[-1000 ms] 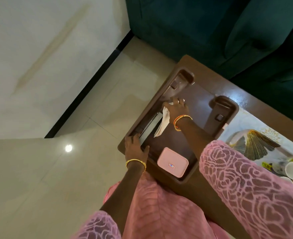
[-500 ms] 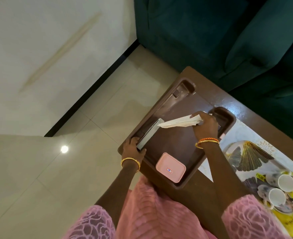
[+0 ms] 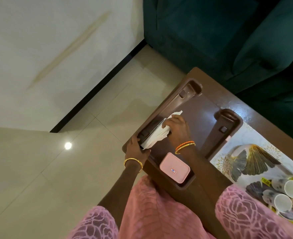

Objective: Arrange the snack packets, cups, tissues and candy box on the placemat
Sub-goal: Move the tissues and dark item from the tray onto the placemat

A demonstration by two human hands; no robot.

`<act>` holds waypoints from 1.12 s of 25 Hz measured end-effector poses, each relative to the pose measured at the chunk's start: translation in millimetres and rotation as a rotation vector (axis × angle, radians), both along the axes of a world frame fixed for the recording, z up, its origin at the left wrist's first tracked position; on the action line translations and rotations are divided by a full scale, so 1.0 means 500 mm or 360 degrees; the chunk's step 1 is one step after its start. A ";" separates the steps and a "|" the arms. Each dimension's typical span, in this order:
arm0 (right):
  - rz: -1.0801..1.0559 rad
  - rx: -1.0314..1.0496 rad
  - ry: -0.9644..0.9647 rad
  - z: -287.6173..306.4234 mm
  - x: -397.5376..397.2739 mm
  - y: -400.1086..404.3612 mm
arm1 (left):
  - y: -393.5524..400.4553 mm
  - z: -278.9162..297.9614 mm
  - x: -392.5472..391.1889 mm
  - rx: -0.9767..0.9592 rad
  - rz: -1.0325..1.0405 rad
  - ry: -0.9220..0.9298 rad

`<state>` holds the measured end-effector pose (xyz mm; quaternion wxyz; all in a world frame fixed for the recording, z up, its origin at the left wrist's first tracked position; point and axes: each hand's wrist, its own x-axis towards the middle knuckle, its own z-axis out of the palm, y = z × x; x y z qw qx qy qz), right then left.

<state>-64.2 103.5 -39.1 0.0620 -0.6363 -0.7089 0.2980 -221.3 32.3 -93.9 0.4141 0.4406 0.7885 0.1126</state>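
A brown tray (image 3: pixel 209 107) lies on the dark wooden table. At its left rim my left hand (image 3: pixel 136 147) grips the near end of a thin tissue holder (image 3: pixel 151 129). My right hand (image 3: pixel 177 127) is closed on white tissues (image 3: pixel 157 138) that stick out of that holder. A pink candy box (image 3: pixel 174 167) rests flat in the tray's near corner. To the right lies the white and gold placemat (image 3: pixel 251 152); two white cups (image 3: pixel 288 195) lie on it over yellow snack packets (image 3: pixel 266 182).
A dark green sofa (image 3: pixel 228 31) stands behind the table. Pale tiled floor (image 3: pixel 56 178) and a white wall are to the left. My pink-clothed lap is against the table's near edge.
My right hand, which had pulled a tissue out toward the tray's right handle, has come back left to the holder and now grasps the tissues there. My left hand has stayed on the holder.
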 end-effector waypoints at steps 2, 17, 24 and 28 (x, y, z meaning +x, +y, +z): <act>0.0003 0.0006 0.0036 -0.007 -0.009 -0.001 | -0.002 0.000 0.003 -0.0012 -0.0012 0.0003; 0.0049 -0.0103 0.0037 -0.060 -0.020 0.000 | 0.008 -0.008 0.018 0.0133 -0.0196 0.0178; -0.0228 -0.0080 0.0422 -0.064 -0.016 -0.014 | 0.028 -0.023 0.042 0.0032 -0.0255 0.0171; -0.0254 -0.0172 0.0497 -0.064 -0.023 -0.017 | 0.047 -0.026 0.056 0.0061 -0.0225 0.0120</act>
